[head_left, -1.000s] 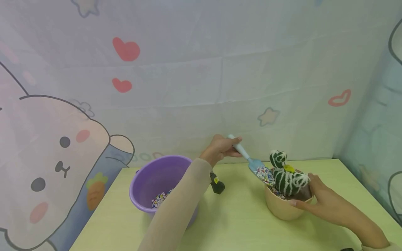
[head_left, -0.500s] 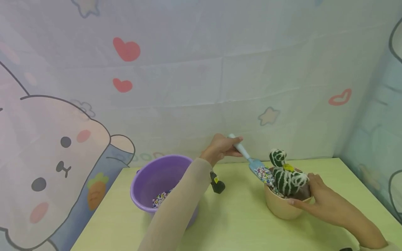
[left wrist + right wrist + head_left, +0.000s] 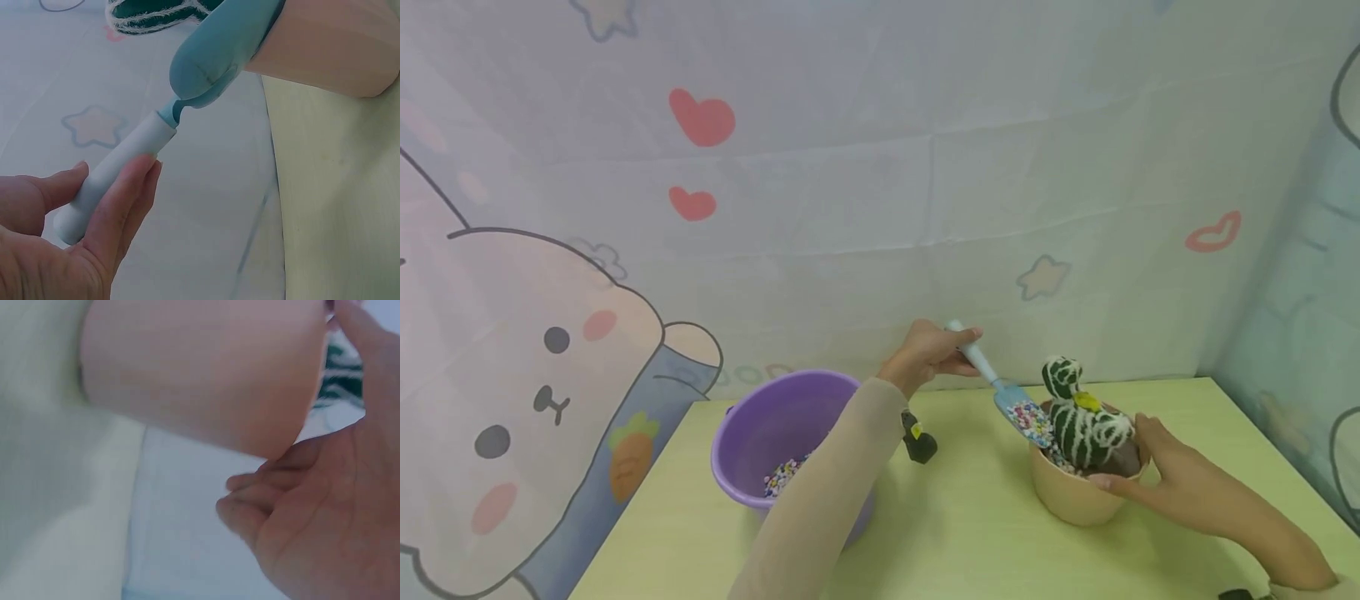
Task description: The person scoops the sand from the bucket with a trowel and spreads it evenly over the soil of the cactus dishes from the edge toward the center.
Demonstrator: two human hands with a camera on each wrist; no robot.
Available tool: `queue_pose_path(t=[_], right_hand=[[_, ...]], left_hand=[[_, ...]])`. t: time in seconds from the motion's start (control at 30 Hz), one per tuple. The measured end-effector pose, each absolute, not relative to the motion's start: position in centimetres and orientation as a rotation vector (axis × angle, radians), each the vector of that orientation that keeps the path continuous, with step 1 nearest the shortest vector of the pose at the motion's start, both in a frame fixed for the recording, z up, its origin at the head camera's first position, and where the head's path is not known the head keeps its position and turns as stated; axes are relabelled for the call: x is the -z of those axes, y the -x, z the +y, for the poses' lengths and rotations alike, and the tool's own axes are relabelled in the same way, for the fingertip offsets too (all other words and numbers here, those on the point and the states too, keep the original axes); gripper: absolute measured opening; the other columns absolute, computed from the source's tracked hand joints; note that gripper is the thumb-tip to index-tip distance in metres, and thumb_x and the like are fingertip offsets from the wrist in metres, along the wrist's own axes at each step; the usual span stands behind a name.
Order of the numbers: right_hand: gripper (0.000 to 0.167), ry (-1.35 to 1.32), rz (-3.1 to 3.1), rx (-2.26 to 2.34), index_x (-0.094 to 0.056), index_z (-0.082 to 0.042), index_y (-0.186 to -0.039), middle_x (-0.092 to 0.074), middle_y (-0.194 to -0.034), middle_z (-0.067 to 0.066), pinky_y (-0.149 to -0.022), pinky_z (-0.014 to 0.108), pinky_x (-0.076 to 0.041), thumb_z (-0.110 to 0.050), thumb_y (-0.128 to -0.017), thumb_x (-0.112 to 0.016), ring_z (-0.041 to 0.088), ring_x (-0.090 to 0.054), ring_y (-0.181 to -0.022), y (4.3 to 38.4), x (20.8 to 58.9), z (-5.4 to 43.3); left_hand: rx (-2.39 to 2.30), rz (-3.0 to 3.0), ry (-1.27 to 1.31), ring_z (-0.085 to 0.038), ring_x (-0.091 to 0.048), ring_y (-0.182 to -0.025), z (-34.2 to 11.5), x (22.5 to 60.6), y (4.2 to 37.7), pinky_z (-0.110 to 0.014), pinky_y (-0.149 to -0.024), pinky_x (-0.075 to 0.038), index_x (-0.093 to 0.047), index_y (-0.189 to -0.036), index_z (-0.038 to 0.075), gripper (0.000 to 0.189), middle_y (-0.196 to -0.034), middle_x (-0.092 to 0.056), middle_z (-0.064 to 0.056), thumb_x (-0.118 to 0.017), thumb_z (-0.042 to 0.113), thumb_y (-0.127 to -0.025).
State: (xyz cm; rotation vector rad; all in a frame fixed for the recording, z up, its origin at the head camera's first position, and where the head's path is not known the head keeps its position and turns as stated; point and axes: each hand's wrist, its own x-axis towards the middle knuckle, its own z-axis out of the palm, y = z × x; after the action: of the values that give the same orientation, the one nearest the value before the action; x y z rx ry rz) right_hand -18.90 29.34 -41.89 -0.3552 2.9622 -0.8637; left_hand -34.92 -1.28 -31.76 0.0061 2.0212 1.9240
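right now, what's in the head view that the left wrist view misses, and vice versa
Of the two, only the head view shows the purple bucket, the colourful beads and the right hand holding the pot. Only the left wrist view shows the rounded underside of the blue scoop. Both share the left hand gripping the scoop's handle, the pot, the table and at least part of the green cactus.
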Motion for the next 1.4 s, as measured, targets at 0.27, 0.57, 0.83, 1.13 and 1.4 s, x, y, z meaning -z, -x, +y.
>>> queue_pose_path(t=[0.27,0.57,0.83,1.13,1.4], right_hand=[[0.12,0.372,2.962,0.923,-0.004,0.017,-0.161,-0.015,-0.162,0.049,-0.106,0.087,-0.037,-0.054,-0.095,-0.075,0.073,-0.025,-0.143,18.9,42.4,29.8],[0.12,0.335,3.013,0.832,-0.009,0.02,-0.159,-0.013,-0.16,0.052,-0.107,0.086,-0.036,-0.06,-0.095,-0.071,0.073,-0.024,-0.143,18.6,42.2,28.9],[0.116,0.336,3.063,0.771,-0.02,0.017,-0.158,-0.016,-0.159,0.053,-0.102,0.086,-0.041,-0.064,-0.093,-0.071,0.074,-0.023,-0.143,18.4,42.5,28.4],[0.118,0.38,2.998,0.869,-0.008,0.015,-0.161,-0.017,-0.163,0.048,-0.105,0.085,-0.04,-0.057,-0.094,-0.074,0.071,-0.027,-0.143,19.0,42.6,29.3],[0.115,0.351,3.093,0.717,-0.02,0.017,-0.159,-0.023,-0.159,0.05,-0.094,0.078,-0.053,-0.064,-0.094,-0.069,0.07,-0.041,-0.136,18.5,42.3,28.3]], left_hand=[[-1.902,2.034,-0.027,-0.037,-0.081,-0.09,-1.2,31.7,34.9,-0.037,-0.078,-0.07,-0.067,-0.11,-0.006,0.03,-0.103,-0.077,-0.031,-0.078,0.018,-0.097],[-1.889,2.044,-0.057,-0.031,-0.081,-0.075,-1.2,31.6,34.7,-0.033,-0.069,-0.07,-0.065,-0.115,-0.009,0.034,-0.1,-0.077,-0.032,-0.079,0.016,-0.096],[-1.875,2.051,-0.076,-0.035,-0.081,-0.085,-1.3,31.6,34.4,-0.034,-0.072,-0.07,-0.068,-0.112,-0.008,0.031,-0.103,-0.077,-0.032,-0.079,0.016,-0.096],[-1.854,2.064,-0.104,-0.027,-0.081,-0.071,-1.4,31.7,34.4,-0.033,-0.07,-0.07,-0.068,-0.114,-0.008,0.032,-0.094,-0.079,-0.027,-0.079,0.017,-0.097],[-1.865,2.087,-0.131,-0.023,-0.078,-0.064,-1.4,31.5,34.1,-0.034,-0.069,-0.07,-0.071,-0.111,-0.008,0.031,-0.094,-0.079,-0.028,-0.08,0.017,-0.096]])
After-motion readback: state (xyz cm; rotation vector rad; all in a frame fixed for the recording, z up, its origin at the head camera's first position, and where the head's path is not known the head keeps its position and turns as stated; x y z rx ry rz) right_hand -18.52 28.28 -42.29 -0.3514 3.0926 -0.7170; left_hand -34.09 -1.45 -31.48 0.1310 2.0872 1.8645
